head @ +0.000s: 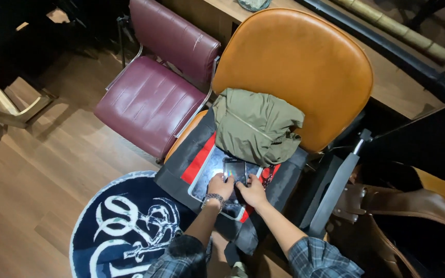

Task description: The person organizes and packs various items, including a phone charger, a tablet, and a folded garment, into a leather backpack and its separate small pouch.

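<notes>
Both hands work over a dark phone (234, 170) that lies flat on a tablet (209, 177) with a pale frame, itself resting on a red and black cloth (198, 163) spread across the seat of an orange chair (305, 62). The left hand (221, 186) has its fingers (226, 178) laid on the phone's near left edge, pressing or pinching it; whether they truly grasp it I cannot tell. The right hand (253, 193) sits just beside, its fingers spread loosely onto the phone's lower right corner and not clenched.

Just beyond the fingers of both hands a crumpled olive jacket (256, 126) sits against the chair back. Well off to the left of the left hand stands a maroon chair (153, 98), with a dark round rug (124, 226) on the wooden floor below.

The risk, as I judge it: the phone rests glass on glass (a slick pairing), and the tablet's near end overhangs the seat edge, so a firm press or a tug on the cloth could send both sliding to the floor.
</notes>
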